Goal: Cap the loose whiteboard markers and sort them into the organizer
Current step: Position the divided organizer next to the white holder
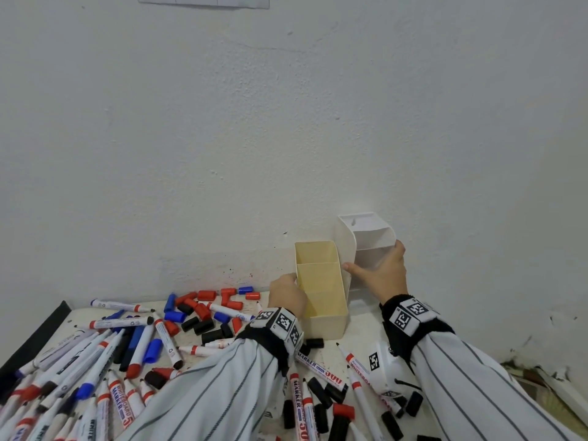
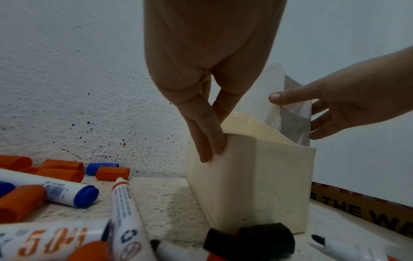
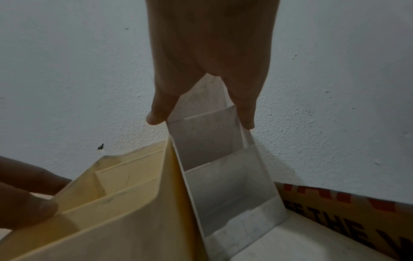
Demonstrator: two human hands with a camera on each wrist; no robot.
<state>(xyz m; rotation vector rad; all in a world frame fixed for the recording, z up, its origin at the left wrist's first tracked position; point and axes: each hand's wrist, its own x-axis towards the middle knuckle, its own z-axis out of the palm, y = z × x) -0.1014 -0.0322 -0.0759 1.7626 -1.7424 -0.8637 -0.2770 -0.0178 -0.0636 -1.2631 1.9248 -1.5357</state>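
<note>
A cream organizer [image 1: 321, 292] with divided compartments stands on the table by the wall. My left hand [image 1: 288, 288] grips its left wall, fingers [image 2: 206, 137] down the outer corner and thumb [image 3: 33, 208] on the rim. A white organizer [image 1: 369, 246] leans tilted against the cream one's right side. My right hand [image 1: 374, 257] holds it near the top, thumb [image 3: 156, 114] on one side wall and a finger [image 3: 245, 120] on the other. Both organizers look empty. Loose markers [image 1: 105, 354] and separate red, blue and black caps [image 1: 206, 308] are strewn over the table to the left.
The rough white wall [image 1: 286, 122] rises directly behind the organizers. More markers and black caps [image 1: 321, 393] lie between my forearms. A cardboard box with lettering [image 3: 348, 213] borders the table on the right. The table's dark edge [image 1: 35, 335] runs along the left.
</note>
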